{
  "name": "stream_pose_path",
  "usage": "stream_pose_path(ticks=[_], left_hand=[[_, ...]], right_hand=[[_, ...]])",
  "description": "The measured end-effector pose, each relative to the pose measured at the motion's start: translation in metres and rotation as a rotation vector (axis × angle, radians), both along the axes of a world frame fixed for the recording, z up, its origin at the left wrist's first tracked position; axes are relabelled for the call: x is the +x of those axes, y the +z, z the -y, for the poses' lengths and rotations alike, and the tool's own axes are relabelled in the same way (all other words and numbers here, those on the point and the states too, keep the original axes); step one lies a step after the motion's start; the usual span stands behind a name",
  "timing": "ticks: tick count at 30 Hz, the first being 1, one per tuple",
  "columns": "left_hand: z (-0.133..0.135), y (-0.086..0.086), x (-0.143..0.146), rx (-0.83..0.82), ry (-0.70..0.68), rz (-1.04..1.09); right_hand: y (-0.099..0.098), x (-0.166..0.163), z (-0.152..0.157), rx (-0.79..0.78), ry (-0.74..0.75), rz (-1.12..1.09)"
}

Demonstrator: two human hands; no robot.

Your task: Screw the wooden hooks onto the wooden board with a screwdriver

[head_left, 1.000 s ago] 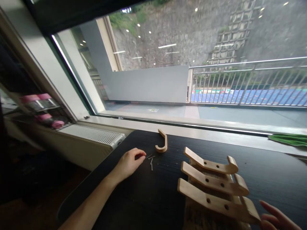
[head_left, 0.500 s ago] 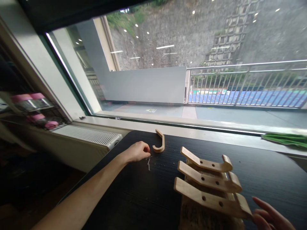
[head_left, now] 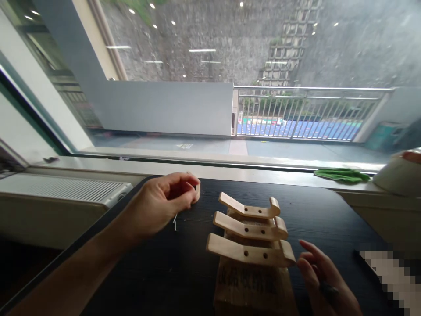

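My left hand [head_left: 166, 197] is raised over the left of the black table, thumb and fingertips pinched; anything between them is too small to make out. Behind its fingertips, a loose wooden hook [head_left: 198, 192] is mostly hidden. Just below the hand lie thin metal screws or nails [head_left: 175, 224]. Three pale wooden hooks, the nearest [head_left: 230, 248] among them, lie in a row across a brown block [head_left: 253, 285] with dark writing; each shows two holes. At their right, my right hand [head_left: 329, 278] curls around a dark object [head_left: 329, 289], its index finger partly extended beside the nearest hook.
The black table [head_left: 322, 215] meets a white windowsill [head_left: 158, 169] holding a green cloth [head_left: 342, 174] and a pale rounded object [head_left: 399, 173]. A white radiator [head_left: 66, 193] stands at left. A blurred patch [head_left: 391, 276] covers something at lower right.
My left hand has lifted from beside the screws or nails and come closer, now covering much of the loose hook. The view has swung right, bringing more of my right hand into sight.
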State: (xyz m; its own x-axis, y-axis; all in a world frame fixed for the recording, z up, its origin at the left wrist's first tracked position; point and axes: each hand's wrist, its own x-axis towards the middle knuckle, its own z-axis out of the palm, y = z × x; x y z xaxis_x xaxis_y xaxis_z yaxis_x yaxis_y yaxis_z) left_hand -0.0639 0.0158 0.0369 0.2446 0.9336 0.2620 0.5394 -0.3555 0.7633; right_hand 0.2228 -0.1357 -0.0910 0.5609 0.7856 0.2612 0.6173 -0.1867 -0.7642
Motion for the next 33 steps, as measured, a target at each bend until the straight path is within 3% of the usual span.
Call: stream_pose_path(ticks=[5,10,17,28,33], left_hand=[[0.037,0.013,0.058,-0.198,-0.405,0.102],[0.04,0.011,0.085,-0.259,-0.571,0.085],[0.039,-0.004,0.087,-0.208,-0.564,-0.114],[0.039,-0.011,0.086,0.122,-0.649,-0.415],[0.038,-0.013,0.087,0.166,-0.665,-0.478]], right_hand=[[0.0,-0.005,0.0,0.037,-0.008,-0.076],[0.004,-0.009,-0.001,0.112,0.011,-0.085],[0.002,-0.008,-0.001,0.144,0.022,-0.083],[0.001,-0.008,0.0,0.136,0.03,-0.109],[0.002,-0.008,0.001,0.109,0.023,-0.116]])
